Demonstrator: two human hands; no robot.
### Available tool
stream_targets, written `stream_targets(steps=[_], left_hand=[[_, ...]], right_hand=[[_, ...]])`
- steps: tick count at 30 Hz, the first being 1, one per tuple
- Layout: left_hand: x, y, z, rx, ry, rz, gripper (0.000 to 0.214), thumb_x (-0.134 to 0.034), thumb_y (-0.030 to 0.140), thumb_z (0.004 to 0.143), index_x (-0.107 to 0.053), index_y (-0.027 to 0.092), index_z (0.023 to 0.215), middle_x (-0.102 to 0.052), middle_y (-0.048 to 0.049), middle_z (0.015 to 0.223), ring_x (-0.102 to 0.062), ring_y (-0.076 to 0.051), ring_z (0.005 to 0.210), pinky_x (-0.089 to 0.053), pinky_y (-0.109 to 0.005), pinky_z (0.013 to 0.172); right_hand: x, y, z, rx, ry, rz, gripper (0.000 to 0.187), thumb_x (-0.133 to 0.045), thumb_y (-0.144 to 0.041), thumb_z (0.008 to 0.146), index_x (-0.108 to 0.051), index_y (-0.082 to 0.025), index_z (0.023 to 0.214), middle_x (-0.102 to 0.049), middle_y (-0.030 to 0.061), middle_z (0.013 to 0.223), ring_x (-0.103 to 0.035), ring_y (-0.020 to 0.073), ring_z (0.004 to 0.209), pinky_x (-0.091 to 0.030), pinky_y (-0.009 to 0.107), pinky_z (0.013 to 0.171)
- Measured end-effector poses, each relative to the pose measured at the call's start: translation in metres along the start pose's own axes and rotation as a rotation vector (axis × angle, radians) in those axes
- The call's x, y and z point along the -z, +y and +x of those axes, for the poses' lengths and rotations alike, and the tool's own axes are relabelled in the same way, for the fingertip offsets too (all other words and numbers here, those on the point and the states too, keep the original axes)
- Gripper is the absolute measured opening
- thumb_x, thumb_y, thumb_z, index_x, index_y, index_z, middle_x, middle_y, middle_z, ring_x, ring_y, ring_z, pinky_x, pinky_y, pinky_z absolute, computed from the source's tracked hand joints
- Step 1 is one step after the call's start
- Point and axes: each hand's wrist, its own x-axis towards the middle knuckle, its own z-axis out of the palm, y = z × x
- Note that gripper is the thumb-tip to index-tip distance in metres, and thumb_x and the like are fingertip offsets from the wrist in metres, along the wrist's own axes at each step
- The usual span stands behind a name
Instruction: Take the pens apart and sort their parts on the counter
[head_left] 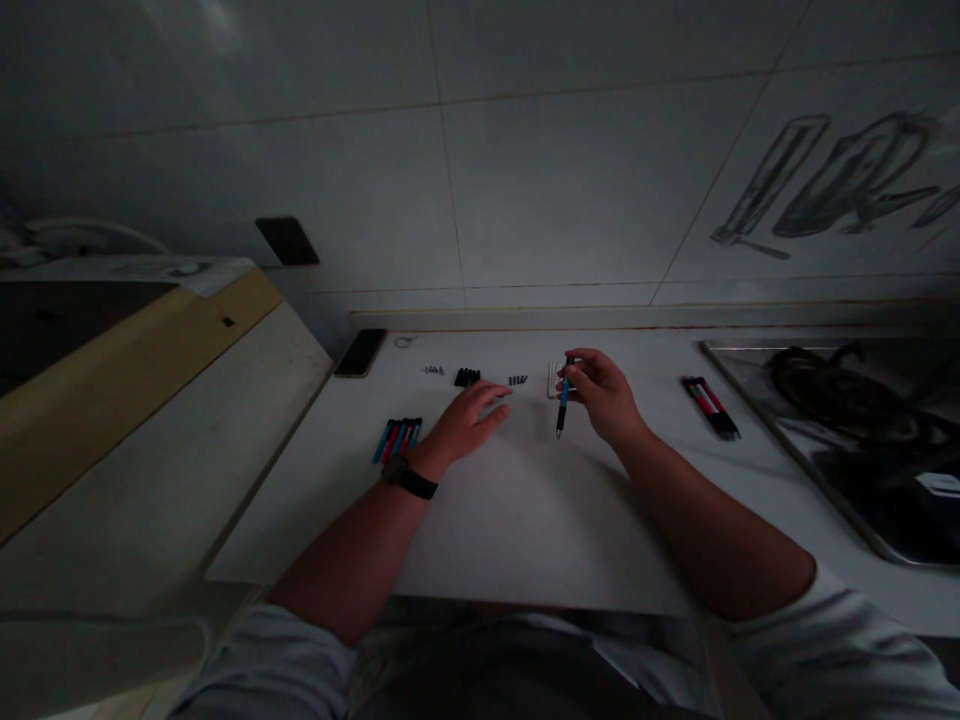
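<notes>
A blue and black pen (563,402) hangs tip down from my right hand (602,393), pinched near its top end. Behind that hand lie several thin white refills (553,380), partly covered by it. My left hand (472,421) rests low over the white table, fingers stretched and holding nothing. Close to its fingertips are a bunch of black grips (466,377) and a row of small dark springs (517,380). Small pointed metal tips (433,370) lie farther left. Beside my left wrist sit several blue and red pen barrels (397,440).
At the table's back left corner lies a phone (361,353), with a thin ring (404,342) near it. A group of red and black pens (709,408) lies to the right, beside a gas stove (832,430). A white cabinet-like block (187,420) borders the left side.
</notes>
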Motion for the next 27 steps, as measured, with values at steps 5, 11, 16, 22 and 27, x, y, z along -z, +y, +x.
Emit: stream_targets(steps=[5,11,16,22,27], left_hand=[[-0.0003,-0.0011,0.0002,0.004,-0.01,0.007,0.032,-0.052,0.041,0.106,-0.065,0.022,0.127,-0.066,-0.0093,0.122,-0.064,-0.022,0.115,-0.052,-0.042,0.104],[-0.0007,-0.0018,0.0001,0.0,-0.019,0.024,0.031,-0.051,0.042,0.106,-0.067,0.022,0.125,-0.067,-0.0091,0.122,-0.064,-0.022,0.116,-0.052,-0.043,0.105],[-0.0023,-0.0039,0.0,-0.001,-0.021,0.029,0.03,-0.052,0.042,0.106,-0.068,0.023,0.124,-0.068,-0.0086,0.122,-0.064,-0.022,0.116,-0.052,-0.043,0.105],[-0.0026,-0.0032,0.0,-0.002,-0.029,0.037,0.029,-0.053,0.04,0.106,-0.067,0.023,0.124,-0.068,-0.0082,0.121,-0.064,-0.022,0.116,-0.052,-0.042,0.104],[-0.0029,-0.0035,0.0002,0.005,-0.036,0.048,0.029,-0.053,0.041,0.106,-0.067,0.023,0.124,-0.069,-0.0082,0.12,-0.064,-0.022,0.116,-0.052,-0.042,0.105]], right_hand=[[0.0019,0.0006,0.0033,-0.009,0.047,0.022,0.049,-0.083,-0.051,0.075,-0.062,-0.027,0.111,-0.07,-0.0008,0.09,-0.069,0.0163,0.072,-0.063,0.037,0.068],[0.0041,-0.0001,0.0043,-0.013,0.066,0.03,0.047,-0.083,-0.051,0.074,-0.062,-0.027,0.108,-0.069,-0.0012,0.089,-0.069,0.0158,0.071,-0.062,0.037,0.068],[0.0054,0.0003,0.0057,-0.008,0.048,0.023,0.048,-0.083,-0.051,0.076,-0.061,-0.029,0.111,-0.069,-0.0018,0.09,-0.068,0.0153,0.072,-0.063,0.037,0.069],[0.0069,0.0027,0.0067,-0.014,0.045,0.021,0.048,-0.084,-0.053,0.074,-0.062,-0.029,0.11,-0.069,-0.0013,0.091,-0.068,0.0154,0.072,-0.063,0.037,0.067],[0.0076,0.0034,0.0068,-0.01,0.025,-0.002,0.048,-0.083,-0.053,0.076,-0.062,-0.029,0.112,-0.069,-0.0008,0.092,-0.068,0.0156,0.072,-0.063,0.036,0.066]])
